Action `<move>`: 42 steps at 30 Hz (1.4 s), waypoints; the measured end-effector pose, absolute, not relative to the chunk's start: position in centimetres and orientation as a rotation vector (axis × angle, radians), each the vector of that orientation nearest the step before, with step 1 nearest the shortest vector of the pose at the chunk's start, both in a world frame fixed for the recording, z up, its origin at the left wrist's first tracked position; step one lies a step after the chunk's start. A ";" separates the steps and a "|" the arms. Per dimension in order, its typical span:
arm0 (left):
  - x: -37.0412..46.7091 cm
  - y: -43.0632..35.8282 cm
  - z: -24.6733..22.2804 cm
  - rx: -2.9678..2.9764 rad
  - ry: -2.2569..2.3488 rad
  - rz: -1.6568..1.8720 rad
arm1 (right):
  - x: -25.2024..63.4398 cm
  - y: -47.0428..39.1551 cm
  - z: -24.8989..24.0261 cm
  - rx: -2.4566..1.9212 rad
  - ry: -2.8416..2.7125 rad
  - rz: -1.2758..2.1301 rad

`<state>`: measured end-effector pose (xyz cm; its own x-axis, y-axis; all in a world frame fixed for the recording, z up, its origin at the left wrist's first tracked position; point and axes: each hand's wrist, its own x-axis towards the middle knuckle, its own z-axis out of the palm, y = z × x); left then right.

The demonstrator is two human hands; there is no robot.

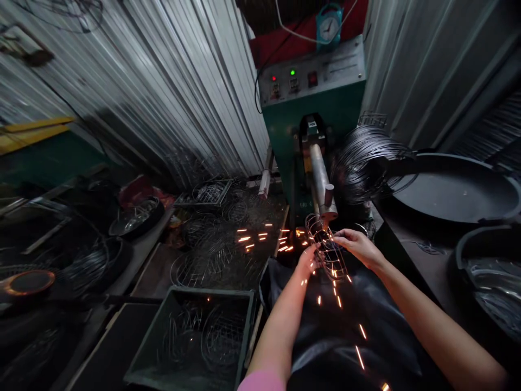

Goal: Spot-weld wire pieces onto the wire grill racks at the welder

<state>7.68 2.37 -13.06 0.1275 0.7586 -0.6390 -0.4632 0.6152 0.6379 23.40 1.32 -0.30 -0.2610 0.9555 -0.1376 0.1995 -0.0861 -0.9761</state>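
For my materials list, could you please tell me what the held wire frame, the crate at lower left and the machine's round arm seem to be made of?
Wire frame: likely metal, perhaps steel; thin, dark rods, with sparks around them.
Crate: probably plastic, dull grey-green, with smooth-looking walls and rim.
Round arm: bare-looking metal, with a silvery sheen along its side.

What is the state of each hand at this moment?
Left hand: closed, holding the wire frame.
Right hand: fingers closed on the frame's opposite side.
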 end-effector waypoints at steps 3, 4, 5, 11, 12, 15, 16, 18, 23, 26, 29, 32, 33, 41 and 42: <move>7.0 0.9 -13.3 0.426 1.219 0.938 | 24.4 -0.3 -1.0 -1.276 -1.462 1.477; 6.5 0.3 -13.3 0.539 1.300 1.010 | 24.8 -0.9 -1.3 -1.265 -1.466 1.516; 6.1 -0.3 -13.4 0.699 1.385 1.104 | 25.2 -1.5 -1.6 -1.256 -1.469 1.562; 5.7 -1.5 -13.5 1.713 1.382 1.275 | 25.8 -2.9 -2.1 -1.289 -1.444 1.631; 6.1 -1.2 -13.6 1.757 1.373 1.268 | 25.7 -2.9 -2.0 -1.295 -1.436 1.604; 7.1 -0.5 -13.8 1.776 1.333 1.280 | 25.5 -3.1 -1.5 -1.294 -1.407 1.539; 7.3 -0.4 -13.9 1.765 1.309 1.288 | 25.5 -3.1 -1.3 -1.292 -1.403 1.527; 7.5 -0.4 -14.1 1.731 1.281 1.312 | 25.3 -2.9 -1.0 -1.290 -1.414 1.507; 7.0 -0.1 -14.7 1.811 1.370 1.400 | 24.7 -1.1 -0.7 -1.324 -1.542 1.392; 6.7 0.8 -14.8 1.898 1.387 1.388 | 24.0 0.5 -0.7 -1.319 -1.614 1.307; 6.9 1.4 -14.6 1.880 1.396 1.391 | 23.2 1.6 -0.3 -1.343 -1.630 1.254; 7.2 1.2 -14.2 1.810 1.380 1.400 | 23.0 1.7 0.1 -1.369 -1.599 1.306; 7.3 1.0 -14.0 1.790 1.373 1.411 | 23.1 1.4 0.1 -1.363 -1.580 1.340; 6.7 0.7 -13.0 1.770 1.393 1.355 | 25.6 -0.3 -1.2 -1.310 -1.693 1.427; 6.7 0.9 -12.9 1.751 1.407 1.353 | 25.4 -0.1 -1.1 -1.302 -1.700 1.394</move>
<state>6.73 0.91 -12.94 -0.0348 0.9255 0.3772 0.4132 -0.3303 0.8487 25.42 -0.08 -1.11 -0.3566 0.9235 -0.1413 0.3198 -0.0215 -0.9472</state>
